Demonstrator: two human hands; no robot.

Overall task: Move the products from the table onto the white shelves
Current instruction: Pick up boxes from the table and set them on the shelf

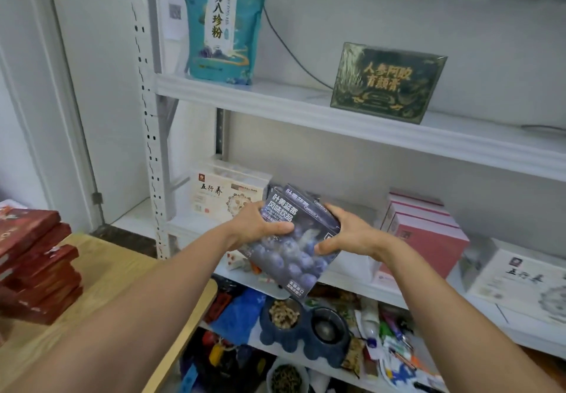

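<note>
The left hand [260, 224] and right hand [346, 234], each grip closed round one side, steady stacked dark-blue blueberry-printed cardboard boxes [294, 248] over the white metal shelf [361, 287]'s front edge.

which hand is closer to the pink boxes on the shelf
Right. The right hand grips the blueberry boxes on the side facing the pink boxes. The left hand grips their opposite side, in front of the cream box.
</note>
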